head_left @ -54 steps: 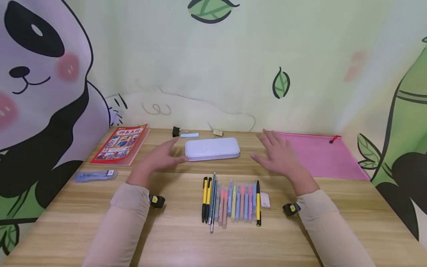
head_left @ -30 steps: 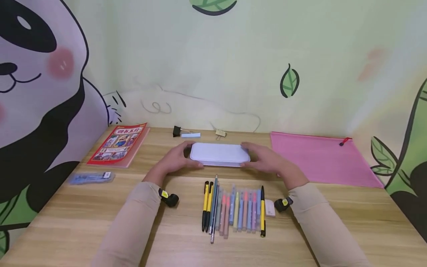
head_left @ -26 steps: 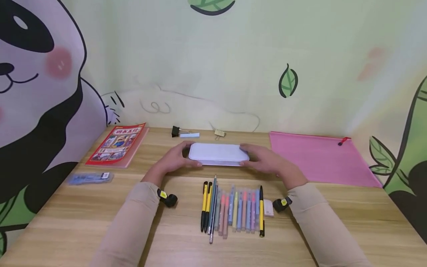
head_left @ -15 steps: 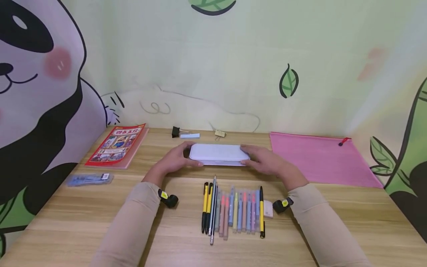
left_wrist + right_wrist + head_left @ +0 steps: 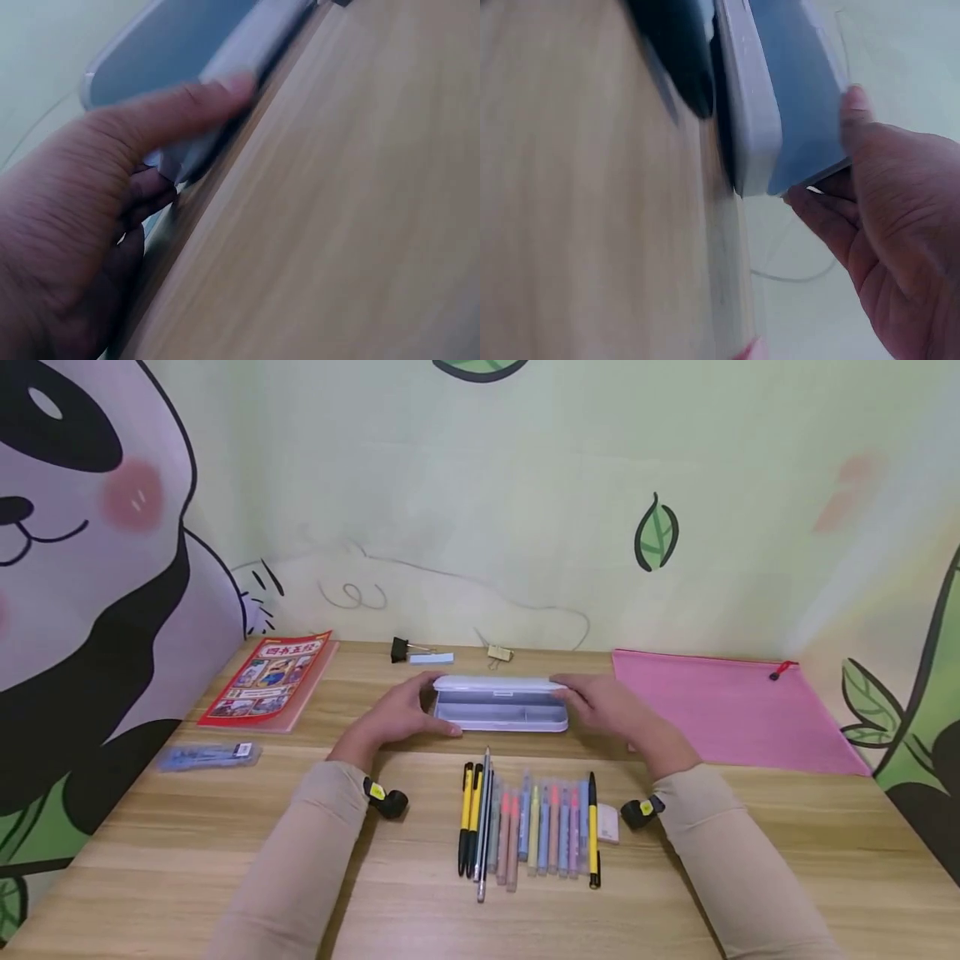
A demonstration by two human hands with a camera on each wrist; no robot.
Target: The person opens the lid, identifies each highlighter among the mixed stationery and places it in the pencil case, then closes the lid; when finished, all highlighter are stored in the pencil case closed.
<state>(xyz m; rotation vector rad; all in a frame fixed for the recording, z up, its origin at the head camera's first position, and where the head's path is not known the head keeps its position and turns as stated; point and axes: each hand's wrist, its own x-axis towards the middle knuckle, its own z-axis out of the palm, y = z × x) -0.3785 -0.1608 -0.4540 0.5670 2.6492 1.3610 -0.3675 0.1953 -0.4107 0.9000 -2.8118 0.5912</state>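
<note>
A white pencil case (image 5: 502, 724) lies toward the back of the table, its lid (image 5: 487, 683) tilted up and bare compartments visible inside. My left hand (image 5: 397, 717) grips the case's left end, thumb on the front wall; the left wrist view shows that thumb pressing the edge. At the other end my right hand (image 5: 615, 706) pinches the raised lid, thumb in front; some of its fingers are hidden behind. Nearer me lies a row of yellow-black pens (image 5: 476, 810), pencils (image 5: 484, 843), several pastel markers (image 5: 534, 831) and a white eraser (image 5: 608, 823).
A red booklet (image 5: 270, 681) and a blue-tinted packet (image 5: 208, 756) lie at the left. By the wall are a black binder clip (image 5: 399, 650), a light blue strip (image 5: 431, 658) and a beige clip (image 5: 499, 652). A pink zip pouch (image 5: 727, 714) occupies the right.
Both hands came in from beside the pencil case and took hold of its ends. It shifted slightly toward me, and then the lid rose under my right hand, exposing the inside.
</note>
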